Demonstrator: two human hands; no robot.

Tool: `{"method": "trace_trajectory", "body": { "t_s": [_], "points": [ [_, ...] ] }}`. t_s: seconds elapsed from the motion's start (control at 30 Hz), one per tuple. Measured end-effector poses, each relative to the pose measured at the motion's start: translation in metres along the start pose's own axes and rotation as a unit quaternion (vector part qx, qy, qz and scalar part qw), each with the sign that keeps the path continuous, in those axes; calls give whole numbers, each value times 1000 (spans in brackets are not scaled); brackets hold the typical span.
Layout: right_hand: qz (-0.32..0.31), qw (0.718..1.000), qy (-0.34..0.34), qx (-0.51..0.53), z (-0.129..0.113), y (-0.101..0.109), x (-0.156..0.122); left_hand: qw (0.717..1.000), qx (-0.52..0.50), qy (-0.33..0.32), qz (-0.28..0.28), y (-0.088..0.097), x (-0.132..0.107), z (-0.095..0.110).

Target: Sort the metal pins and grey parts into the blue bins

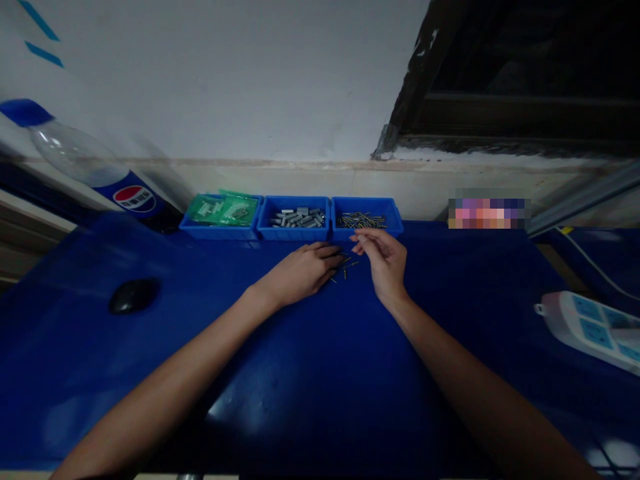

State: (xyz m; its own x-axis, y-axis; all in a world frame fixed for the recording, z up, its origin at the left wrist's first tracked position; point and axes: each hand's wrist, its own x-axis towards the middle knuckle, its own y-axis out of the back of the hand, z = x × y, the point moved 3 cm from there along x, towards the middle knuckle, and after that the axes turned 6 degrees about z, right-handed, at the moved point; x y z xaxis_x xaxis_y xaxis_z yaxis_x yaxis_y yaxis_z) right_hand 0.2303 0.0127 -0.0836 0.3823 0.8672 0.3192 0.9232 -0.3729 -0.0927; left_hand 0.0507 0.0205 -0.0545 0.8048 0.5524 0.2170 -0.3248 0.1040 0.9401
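Observation:
My left hand (306, 272) lies palm down on the blue tabletop (300, 360), fingers stretched out beside several loose thin metal pins (345, 269) that look like blind rivets. Nothing shows in its grip, though its underside is hidden. My right hand (384, 260) is raised at the front of the right blue bin (367, 233), thumb and fingertips pinched together. Whatever may be between them is too small to make out. That bin holds many similar pins (363, 220). The middle blue bin (294, 233) contains short grey metal pieces (301, 217).
In the left blue bin (220, 233) are green plastic packets (233, 208). A cola bottle (115, 187) stands behind a black mouse (133, 295) at the left. To the right lie a white power strip (595, 327) and a blurred-out object (487, 212) by the wall.

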Motion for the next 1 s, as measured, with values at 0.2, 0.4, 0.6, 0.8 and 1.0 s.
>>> {"method": "trace_trajectory", "body": {
  "t_s": [0.2, 0.4, 0.6, 0.8, 1.0],
  "points": [
    [-14, 1000, -9, 15, 3, 1, 1, 998, -27, 51, 16, 13, -2, -9],
    [-19, 999, -13, 34, 6, 1, 2, 993, -57, 92, 54, 10, -4, -21],
    [-22, 999, -20, 14, 6, 2, 2, 987, -89, 107, 81, 11, -5, -25],
    [-54, 998, -34, 14, 4, -2, 1, 976, -124, 85, 157, 21, -3, -19],
    [-113, 993, -44, -4, 4, -8, -2, 960, -175, 83, 203, 26, -1, -13]
  ]
}}
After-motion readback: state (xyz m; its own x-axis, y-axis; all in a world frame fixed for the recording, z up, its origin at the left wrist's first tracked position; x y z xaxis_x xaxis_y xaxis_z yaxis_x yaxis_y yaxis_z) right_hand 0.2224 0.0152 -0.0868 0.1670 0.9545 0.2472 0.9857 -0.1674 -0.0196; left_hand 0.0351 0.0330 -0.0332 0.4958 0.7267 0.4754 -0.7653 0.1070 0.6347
